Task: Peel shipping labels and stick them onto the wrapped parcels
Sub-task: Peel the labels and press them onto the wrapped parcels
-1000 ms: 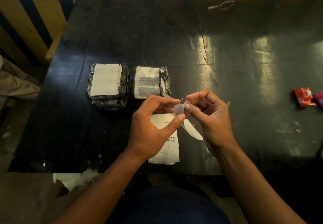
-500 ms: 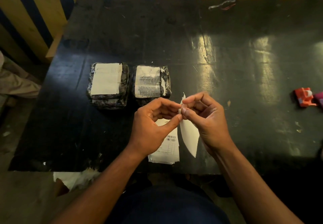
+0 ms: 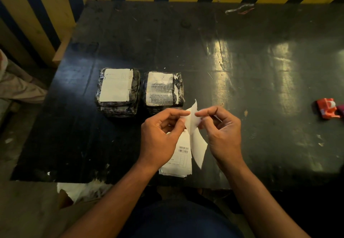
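Observation:
Two dark wrapped parcels lie side by side on the black table (image 3: pixel 242 70): the left parcel (image 3: pixel 117 90) carries a white label on top, and the right parcel (image 3: pixel 163 90) shows a label under its wrap. Just in front of them, my left hand (image 3: pixel 160 137) and my right hand (image 3: pixel 221 131) each pinch one layer of a white shipping label (image 3: pixel 195 135) held upright above the table, with the two layers split apart at the top. Beneath my hands, a stack of printed labels (image 3: pixel 178 161) rests at the table's front edge.
A red and white object (image 3: pixel 326 107) sits near the right edge of the table. A thin scrap with wire (image 3: pixel 240 9) lies at the back. A yellow and blue striped wall stands behind. White material (image 3: pixel 81 191) lies on the floor at the front left.
My hands have drawn apart, separating the two layers of the label at its top. The label now hangs more upright than a second ago.

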{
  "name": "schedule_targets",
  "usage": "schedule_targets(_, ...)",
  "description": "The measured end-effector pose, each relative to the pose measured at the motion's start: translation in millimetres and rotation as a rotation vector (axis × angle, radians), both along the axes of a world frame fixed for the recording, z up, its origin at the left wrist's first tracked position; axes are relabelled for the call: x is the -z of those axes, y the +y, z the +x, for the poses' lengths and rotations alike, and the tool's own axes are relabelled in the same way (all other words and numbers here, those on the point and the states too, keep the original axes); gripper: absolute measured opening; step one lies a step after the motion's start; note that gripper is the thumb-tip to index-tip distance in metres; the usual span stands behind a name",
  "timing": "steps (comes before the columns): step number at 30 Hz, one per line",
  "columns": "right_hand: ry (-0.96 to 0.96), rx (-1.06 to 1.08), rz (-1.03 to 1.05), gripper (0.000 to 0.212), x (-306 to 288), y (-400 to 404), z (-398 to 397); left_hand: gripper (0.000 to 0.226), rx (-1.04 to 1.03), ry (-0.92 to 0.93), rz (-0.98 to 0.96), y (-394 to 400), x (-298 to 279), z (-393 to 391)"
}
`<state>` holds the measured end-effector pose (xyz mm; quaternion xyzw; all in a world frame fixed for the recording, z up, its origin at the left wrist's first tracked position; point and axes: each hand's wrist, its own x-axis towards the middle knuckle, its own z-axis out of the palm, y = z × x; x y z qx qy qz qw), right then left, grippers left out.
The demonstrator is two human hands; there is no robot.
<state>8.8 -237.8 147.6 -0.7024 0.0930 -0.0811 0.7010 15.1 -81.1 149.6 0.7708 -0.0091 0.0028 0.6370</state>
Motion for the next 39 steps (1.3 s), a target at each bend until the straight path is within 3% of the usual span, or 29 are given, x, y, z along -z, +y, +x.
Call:
schedule_targets(8, -0.039, -0.099, 0.015, 0.013, 3, 7, -1, 0.022, -0.010, -0.033, 0.021, 0, 4, 2)
schedule_targets(12, -0.027, -0.044, 0.017, 0.013, 8, 7, 3, 0.022, -0.032, -0.019, -0.014, 0, 3, 3)
schedule_targets(18, -0.005, 0.145, -0.021, 0.023, 17, 10, 7, 0.043, -0.105, 0.024, -0.056, -5, 11, 4)
schedule_targets(22, -0.051, 0.174, -0.113, 0.044, 20, 18, 7, 0.043, -0.143, 0.039, -0.072, -7, 16, 8)
schedule_targets(26, -0.059, 0.167, -0.238, 0.057, 32, 16, 9, 0.044, -0.153, 0.031, -0.006, 2, 26, 17)
schedule_targets(39, 0.052, 0.227, -0.424, 0.057, 87, -36, 13, 0.041, -0.130, 0.011, 0.244, 59, 64, 25)
